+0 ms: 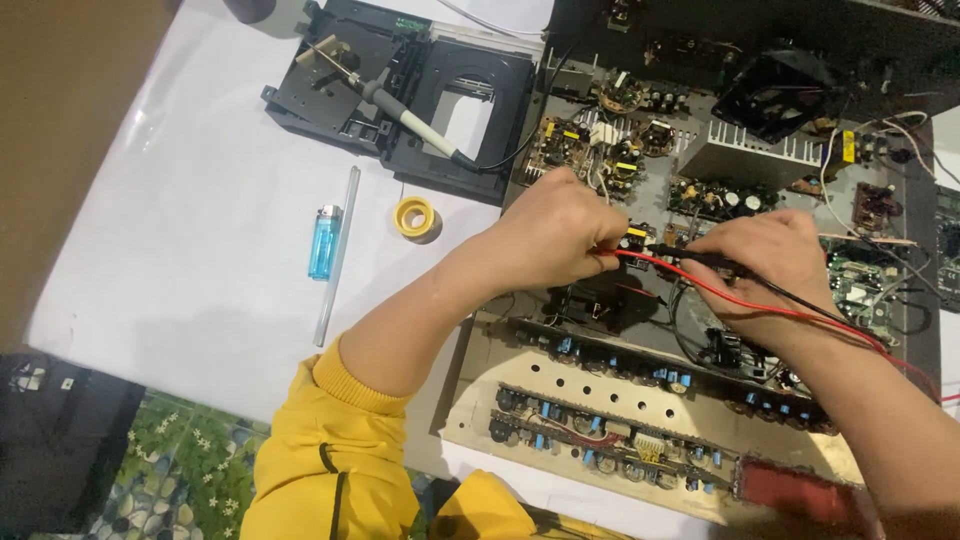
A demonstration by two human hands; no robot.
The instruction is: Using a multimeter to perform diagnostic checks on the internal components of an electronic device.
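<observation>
My left hand (555, 235) is closed around a red test probe whose red lead (760, 305) runs off to the right. My right hand (775, 265) grips a black test probe (690, 258) with a black lead. Both probe tips meet over the middle of an opened electronic chassis (720, 180) packed with circuit boards, capacitors and small transformers. A silver heat sink (750, 150) stands just behind my right hand. My left sleeve (330, 450) is yellow.
A soldering iron (400, 110) rests on a black disc-drive mechanism (400, 100) at the back of the white table (180, 230). A blue lighter (324, 242), a clear tube (338, 250) and a yellow tape roll (413, 216) lie left of the chassis. A black fan (780, 90) sits at the back right.
</observation>
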